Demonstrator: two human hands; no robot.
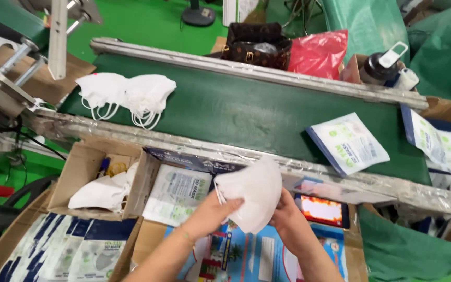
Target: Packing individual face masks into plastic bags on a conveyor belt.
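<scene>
Mask, white, folded (pixel 251 193): being held in both hands above the near rail of the green conveyor belt (pixel 246 112), over the flat printed pouches (pixel 176 193) and cartons below. Left hand (pixel 212 211) is pinching the left edge, where the ear loops are showing between thumb and fingers; right hand (pixel 288 219) is gripping the lower right edge from underneath. Both hands are closing on the mask, neither lying slack.

Orientation: long axis is running diagonally, from lower left to upper right; the rounded upper corner is pointing toward the belt, the lower tip toward the person.

Handling note: judged best to be keeping the fold flat, fingers at the edges only, loops tucked in rather than dangling.

Nearby: loose white masks (pixel 126 94) are lying at the belt's left end; a sealed pouch (pixel 348 142) is lying at its right.
</scene>
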